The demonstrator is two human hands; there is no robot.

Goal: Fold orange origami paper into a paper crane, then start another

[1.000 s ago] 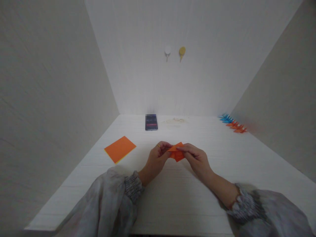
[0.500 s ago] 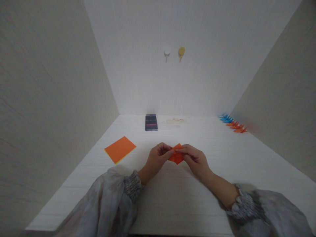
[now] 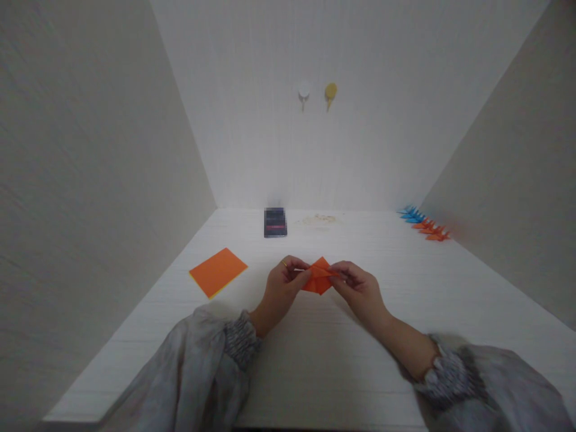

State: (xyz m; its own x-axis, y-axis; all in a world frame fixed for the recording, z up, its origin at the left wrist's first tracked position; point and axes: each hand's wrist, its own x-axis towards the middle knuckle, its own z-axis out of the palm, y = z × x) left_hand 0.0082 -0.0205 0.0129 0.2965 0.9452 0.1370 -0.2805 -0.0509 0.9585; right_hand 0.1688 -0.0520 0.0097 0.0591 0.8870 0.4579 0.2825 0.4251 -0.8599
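A small folded orange paper (image 3: 318,277) is held just above the white table (image 3: 315,360), between both hands. My left hand (image 3: 283,285) pinches its left side; a ring shows on one finger. On its right side my right hand (image 3: 357,289) is closed with the fingertips pressed together on the paper. The piece looks like a diamond shape with a crease across its middle. Both sleeves are grey and gathered at the wrist.
A stack of flat orange paper sheets (image 3: 218,271) lies to the left. A dark box (image 3: 275,222) stands near the back wall. Folded blue paper figures (image 3: 410,215) and orange paper figures (image 3: 431,231) line the right wall. Two hooks (image 3: 317,94) hang on the back wall.
Both hands have shifted slightly left and back with the paper. The folded piece has turned a little and now shows a clearer diamond shape.
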